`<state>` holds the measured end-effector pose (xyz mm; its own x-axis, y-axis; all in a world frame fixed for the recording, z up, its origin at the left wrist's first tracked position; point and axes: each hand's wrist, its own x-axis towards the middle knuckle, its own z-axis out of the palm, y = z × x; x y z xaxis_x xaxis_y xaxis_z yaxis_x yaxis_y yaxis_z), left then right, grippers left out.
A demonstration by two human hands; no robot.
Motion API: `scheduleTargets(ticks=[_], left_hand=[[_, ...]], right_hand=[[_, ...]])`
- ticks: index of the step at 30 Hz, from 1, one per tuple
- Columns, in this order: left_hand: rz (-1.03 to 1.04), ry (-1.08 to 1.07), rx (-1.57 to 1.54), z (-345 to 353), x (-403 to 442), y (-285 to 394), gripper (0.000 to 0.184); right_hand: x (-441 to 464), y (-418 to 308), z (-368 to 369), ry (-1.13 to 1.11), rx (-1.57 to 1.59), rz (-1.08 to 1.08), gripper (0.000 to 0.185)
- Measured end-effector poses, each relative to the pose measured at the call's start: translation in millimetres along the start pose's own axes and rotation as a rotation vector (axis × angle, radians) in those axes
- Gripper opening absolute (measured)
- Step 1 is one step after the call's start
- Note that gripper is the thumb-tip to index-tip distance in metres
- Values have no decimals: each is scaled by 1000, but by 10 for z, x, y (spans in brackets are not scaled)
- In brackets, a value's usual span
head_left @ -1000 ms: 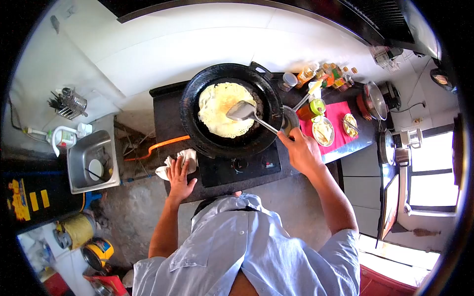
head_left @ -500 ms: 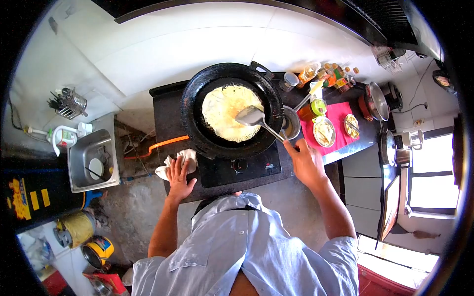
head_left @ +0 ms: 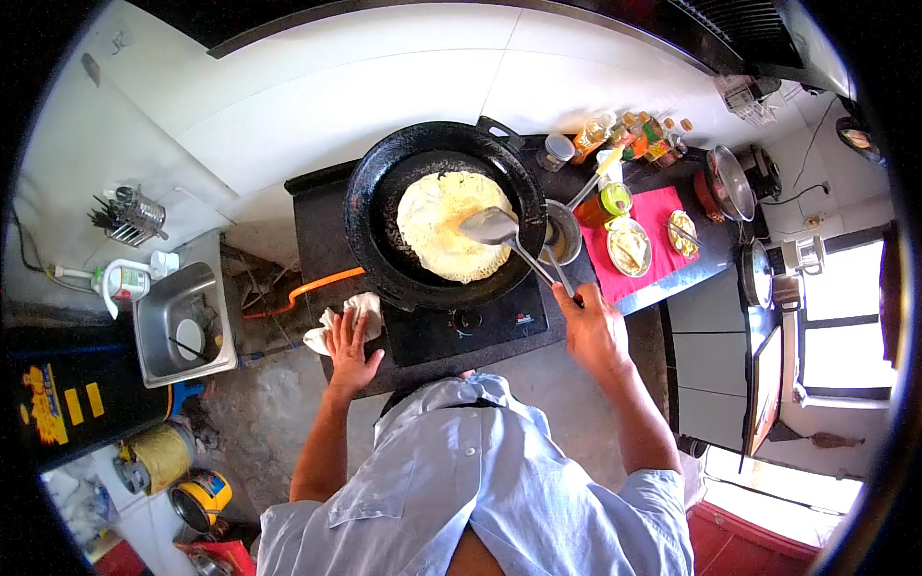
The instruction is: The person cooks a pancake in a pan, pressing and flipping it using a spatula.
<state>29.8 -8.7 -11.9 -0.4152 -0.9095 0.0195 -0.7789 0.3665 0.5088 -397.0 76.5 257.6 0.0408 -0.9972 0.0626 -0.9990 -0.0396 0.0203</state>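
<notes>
A black wok (head_left: 370, 216) stands on the cooktop (head_left: 423, 338), holding a thin, pale yellow pancake (head_left: 437, 226) with a lightly browned middle. My right hand (head_left: 594, 331) is closed round the handle of a metal spatula (head_left: 490, 228), whose blade lies over the pancake's right part. Left of the cooktop, my left hand (head_left: 349, 353) rests with its fingers stretched out on a crumpled white cloth (head_left: 363, 309) by the wok's lower left rim. Part of the cloth is hidden under those fingers.
Right of the wok are a metal saucepan (head_left: 564, 238), a green-lidded jar (head_left: 616, 200) and a bowl of food (head_left: 629, 248) on a red cloth (head_left: 615, 278). Several bottles (head_left: 653, 139) line the wall. An orange hose (head_left: 317, 284) runs left, towards a sink (head_left: 230, 360).
The pancake has slid a little to the right within the wok, along with the spatula blade. My left hand stays on the cloth. The whole view has shifted slightly.
</notes>
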Motion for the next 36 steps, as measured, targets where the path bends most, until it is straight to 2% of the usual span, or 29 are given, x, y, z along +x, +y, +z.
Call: scheduleTargets(ticks=[3, 9, 19, 36], left_hand=[[1, 9, 5, -8, -12, 10, 106], [-2, -6, -4, -12, 8, 12, 103], [10, 9, 6, 26, -8, -12, 103], [42, 39, 17, 36, -18, -29, 104]], right_hand=[[-21, -54, 38, 27, 53, 49, 58], [41, -253, 97, -9, 57, 10, 53], [-19, -447, 105, 111, 59, 41, 53], [-341, -628, 71, 17, 13, 135, 60]])
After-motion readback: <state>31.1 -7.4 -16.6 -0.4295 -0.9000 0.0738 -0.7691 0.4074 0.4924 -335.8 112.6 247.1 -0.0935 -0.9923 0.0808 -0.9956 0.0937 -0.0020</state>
